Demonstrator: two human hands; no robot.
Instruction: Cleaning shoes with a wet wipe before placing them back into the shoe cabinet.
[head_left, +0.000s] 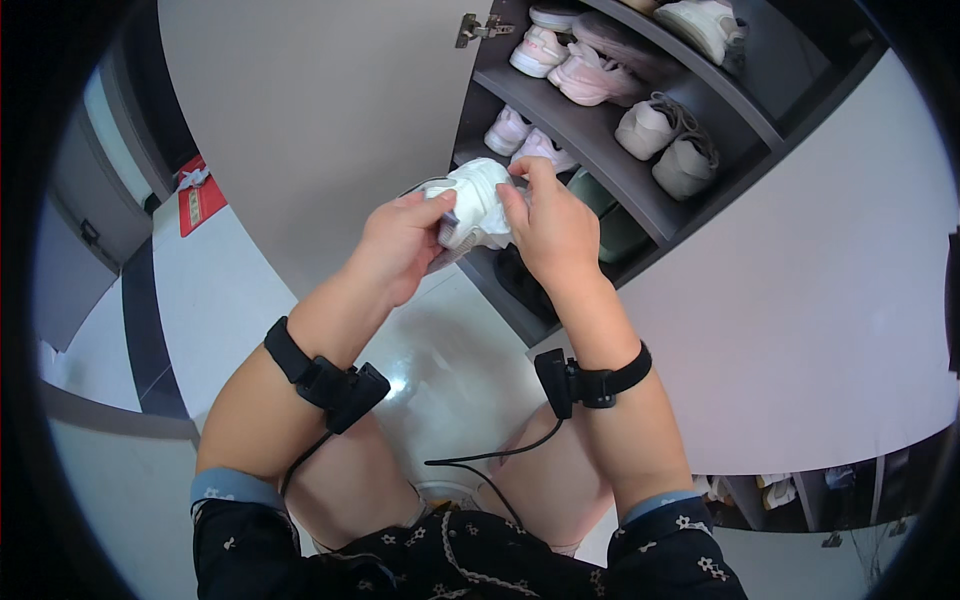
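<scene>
A white shoe (474, 196) with a greyish sole is held up in front of the open shoe cabinet. My left hand (405, 240) grips it from the left, thumb on top and fingers underneath. At its right side is my right hand (553, 217), thumb and index finger close together by the shoe's edge; whether they pinch a part of it cannot be told. Pale pink shoes (541, 148) rest on the shelf just behind my hands.
The cabinet door (322, 97) stands open on the left. Dark shelves (577, 124) hold pink sneakers (589, 75), grey lace-up shoes (684, 166), green footwear (626, 232) and black footwear (517, 277). A red item (201, 202) lies at far left. Black cables (487, 455) hang from both wrist straps.
</scene>
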